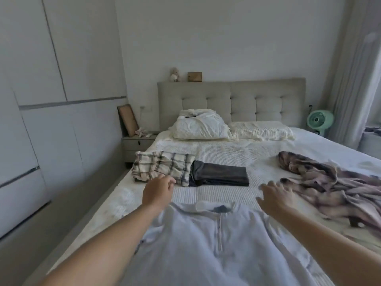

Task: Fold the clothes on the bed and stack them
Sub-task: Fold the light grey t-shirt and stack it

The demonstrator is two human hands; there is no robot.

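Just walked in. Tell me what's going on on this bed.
A person is sorting laundry on the bed. A white zip-neck shirt lies spread flat in front of them, not yet folded. Both hands hold nothing: the left hand and the right hand hover over the sheet just past its collar. A folded plaid garment and a folded dark one lie side by side beyond; a crumpled patterned garment waits on the right.

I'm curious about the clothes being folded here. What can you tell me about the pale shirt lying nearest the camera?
The shirt is a pale, bluish-white top of soft, thin-looking fabric with a flat collar, a dark patch inside the neck and a short zip down the chest. It lies spread face-up and unfolded on the bed, collar pointing toward the headboard, lightly wrinkled. Both forearms reach over it; the left hand and right hand hover beyond its shoulders, holding nothing. Its lower part runs out of view.
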